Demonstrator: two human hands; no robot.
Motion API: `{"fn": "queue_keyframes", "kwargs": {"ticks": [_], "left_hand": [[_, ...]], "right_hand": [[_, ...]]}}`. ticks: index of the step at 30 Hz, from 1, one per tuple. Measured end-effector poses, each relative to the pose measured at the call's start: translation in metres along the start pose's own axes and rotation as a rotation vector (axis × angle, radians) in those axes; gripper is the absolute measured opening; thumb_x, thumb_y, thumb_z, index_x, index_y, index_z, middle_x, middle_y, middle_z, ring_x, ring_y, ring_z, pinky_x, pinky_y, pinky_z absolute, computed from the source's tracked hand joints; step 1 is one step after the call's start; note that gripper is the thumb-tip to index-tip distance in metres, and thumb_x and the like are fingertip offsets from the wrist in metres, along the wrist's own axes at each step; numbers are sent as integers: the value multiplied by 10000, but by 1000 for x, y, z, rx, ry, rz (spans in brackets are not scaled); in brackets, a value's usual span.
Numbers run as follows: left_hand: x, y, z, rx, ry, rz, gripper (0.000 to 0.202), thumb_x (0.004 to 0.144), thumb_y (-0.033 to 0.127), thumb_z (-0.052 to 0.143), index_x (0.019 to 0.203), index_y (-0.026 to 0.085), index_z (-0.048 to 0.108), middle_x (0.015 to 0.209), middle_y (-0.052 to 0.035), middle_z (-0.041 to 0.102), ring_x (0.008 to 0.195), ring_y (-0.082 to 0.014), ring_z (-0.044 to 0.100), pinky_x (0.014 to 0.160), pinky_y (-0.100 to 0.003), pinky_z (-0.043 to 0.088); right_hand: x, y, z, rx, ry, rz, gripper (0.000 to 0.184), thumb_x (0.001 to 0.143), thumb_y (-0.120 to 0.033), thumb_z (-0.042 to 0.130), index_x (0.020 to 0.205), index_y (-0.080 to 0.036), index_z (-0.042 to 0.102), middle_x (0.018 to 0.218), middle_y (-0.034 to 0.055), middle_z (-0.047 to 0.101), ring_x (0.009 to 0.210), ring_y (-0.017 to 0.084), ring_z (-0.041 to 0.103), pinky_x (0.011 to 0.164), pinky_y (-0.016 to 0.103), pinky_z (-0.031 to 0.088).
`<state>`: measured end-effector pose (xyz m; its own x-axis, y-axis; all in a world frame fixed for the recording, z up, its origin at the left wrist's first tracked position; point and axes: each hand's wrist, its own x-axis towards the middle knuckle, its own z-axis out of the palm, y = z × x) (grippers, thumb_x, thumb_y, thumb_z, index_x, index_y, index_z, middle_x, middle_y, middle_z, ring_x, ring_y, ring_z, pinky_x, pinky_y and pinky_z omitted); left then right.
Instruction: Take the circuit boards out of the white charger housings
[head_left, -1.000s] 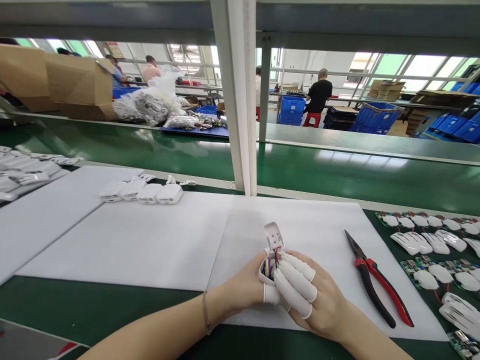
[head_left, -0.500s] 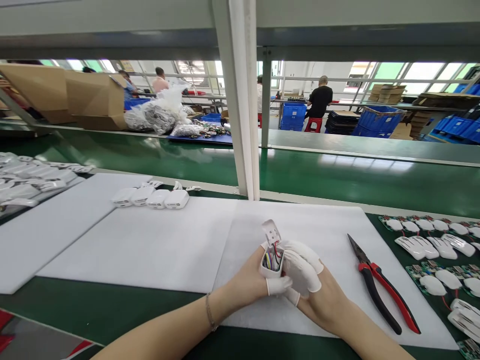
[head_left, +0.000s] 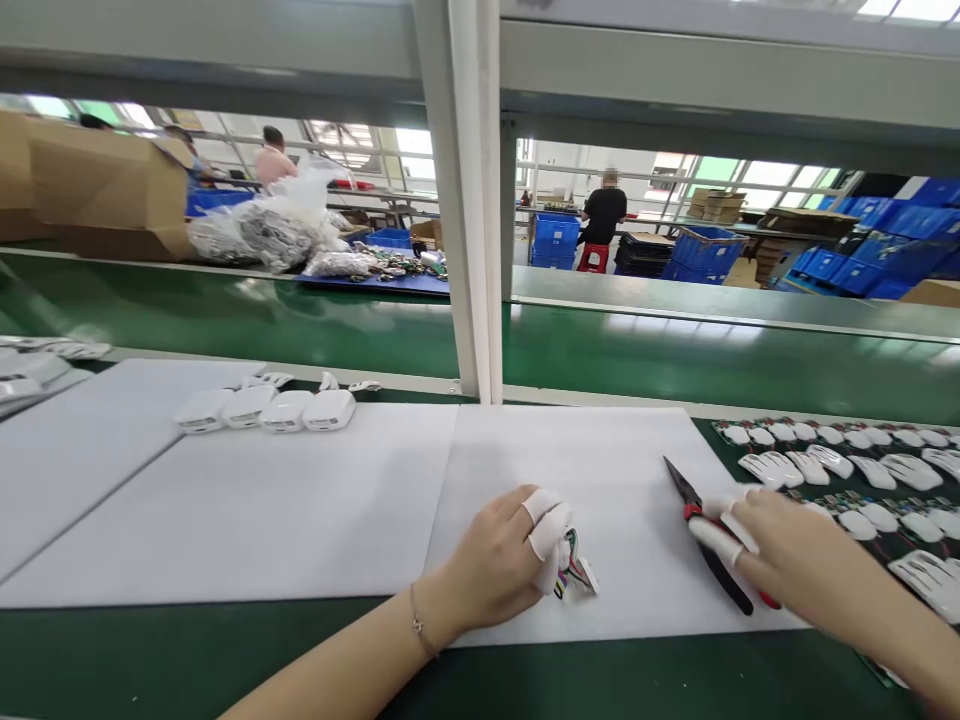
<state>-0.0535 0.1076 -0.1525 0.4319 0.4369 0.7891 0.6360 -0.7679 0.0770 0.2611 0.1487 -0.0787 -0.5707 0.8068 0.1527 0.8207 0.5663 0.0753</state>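
In the head camera's view, your left hand (head_left: 499, 565), fingers capped in white, curls tightly around a small wired part (head_left: 576, 568), its coloured wires and a pale end piece poking out beyond your fingertips, over the white sheet (head_left: 517, 450) in front of you. Your right hand (head_left: 761, 530), blurred, reaches across the black-and-red pliers (head_left: 724, 578) lying on the sheet's right side; whether its fingers close on the handles or only hover above them, you cannot tell from here. Beside you at right, circuit boards with white oval pieces (head_left: 921, 527) and white shells (head_left: 930, 580) lie in rows on the green bench (head_left: 225, 655). Four white housings (head_left: 330, 410) line the sheet's far edge at left. Beyond, a co-worker in black (head_left: 604, 213) sits on a red stool (head_left: 593, 258).
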Motion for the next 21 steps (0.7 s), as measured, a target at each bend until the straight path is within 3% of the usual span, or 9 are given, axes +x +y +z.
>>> {"fn": "queue_keyframes", "kwargs": {"ticks": [4,7,10,14,17,19,21], "left_hand": [[-1,3,-3,1,-45,-23,429,691,43,440,1111,125,477,891,-104,630,758,-217,572,592,-312,526],[-2,4,-4,31,-116,-34,519,572,115,466,1091,134,487,854,-94,639,719,-233,596,537,-321,519],[-3,5,-5,78,-184,-35,526,510,154,472,1035,141,505,829,-89,653,678,-239,611,505,-330,509],[-2,2,-7,153,-322,-136,395,530,185,504,924,165,527,789,-78,657,625,-239,607,496,-347,499],[0,-3,-7,189,-365,-201,357,512,162,520,868,172,528,759,-70,646,618,-237,596,507,-347,495],[0,-6,-6,172,-362,-209,371,489,136,535,859,168,526,800,-80,649,739,-250,624,632,-349,537],[-1,-8,-5,124,-377,-223,368,492,128,562,855,169,518,861,-86,651,846,-254,626,751,-348,543]], "right_hand": [[-31,-6,29,-13,-178,68,382,919,-408,368,927,-148,648,929,184,645,823,349,638,739,508,530],[-30,-14,32,56,-243,182,266,881,-362,389,855,-182,583,894,170,606,845,348,609,766,479,503],[-16,-14,29,85,-265,256,76,771,-292,506,743,-223,488,811,118,564,757,316,601,681,408,491],[-4,-4,25,116,-252,392,132,674,-233,531,688,-246,400,737,51,502,551,241,543,535,345,419],[-10,-3,24,176,-224,405,132,678,-266,528,693,-246,398,741,50,527,599,254,564,559,356,445],[-20,-9,27,426,-164,342,108,705,-288,541,764,-237,467,827,61,587,759,281,611,678,375,507],[-30,-18,35,857,-85,287,194,764,-368,571,907,-239,552,957,72,629,923,312,614,820,410,520]]}}
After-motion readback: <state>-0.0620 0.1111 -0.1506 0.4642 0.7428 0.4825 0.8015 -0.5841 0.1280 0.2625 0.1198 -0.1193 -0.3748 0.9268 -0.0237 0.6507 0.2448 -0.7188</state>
